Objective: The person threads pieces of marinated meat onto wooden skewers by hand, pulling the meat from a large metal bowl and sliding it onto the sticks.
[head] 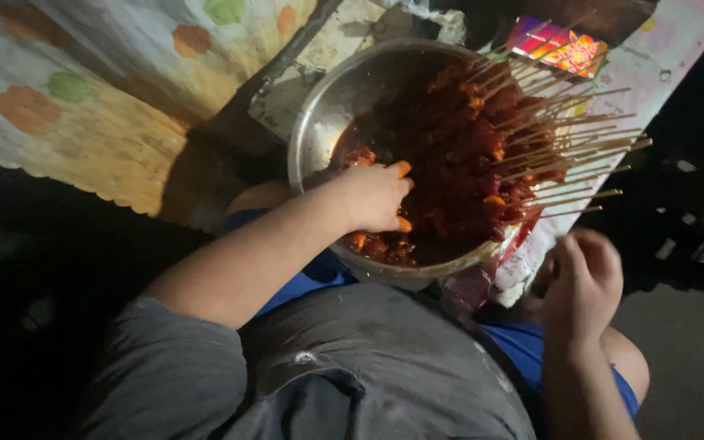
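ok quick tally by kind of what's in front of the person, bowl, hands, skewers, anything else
metal bowl: 1
hands: 2, the left hand in the red marinated meat, the right hand beside the bowl
colourful packet: 1
patterned cloth: 1
wooden skewers: too many and too overlapped to count, left out
Total: 5

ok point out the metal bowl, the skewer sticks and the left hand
metal bowl [319,122]: head view, bare inner wall at its left side
skewer sticks [580,155]: head view, bare wooden ends jutting past the rim
left hand [372,195]: head view, back of the hand, fingers in the red meat
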